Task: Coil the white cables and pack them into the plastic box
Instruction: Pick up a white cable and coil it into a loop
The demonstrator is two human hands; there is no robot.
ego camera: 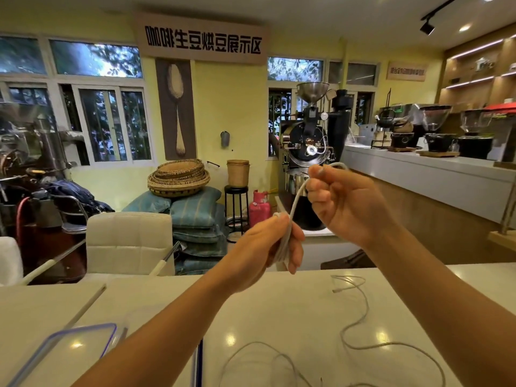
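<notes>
Head view, read from left to right. At the lower left edge a clear plastic lid with a blue rim lies flat on the pale desk; only part of it is in frame, and whether the box itself is in view cannot be told. Beyond the far edge of the desk stands a cream padded chair.

The left hand is raised above the desk and closed around a small bundle of white cable loops — the loops pass through the fist, between thumb and fingers. From the top of this bundle 1 strand of white cable rises up and to the right to the right hand, which is also held in the air, higher than the left. The right hand pinches this strand between thumb and curled fingers, and a short arc of cable shows above its knuckles.

Loose white cable lies on the desk below and to the right of the hands, in slack curves — 1 plug end rests near the far edge, and wider loops run to the bottom of the frame.
</notes>
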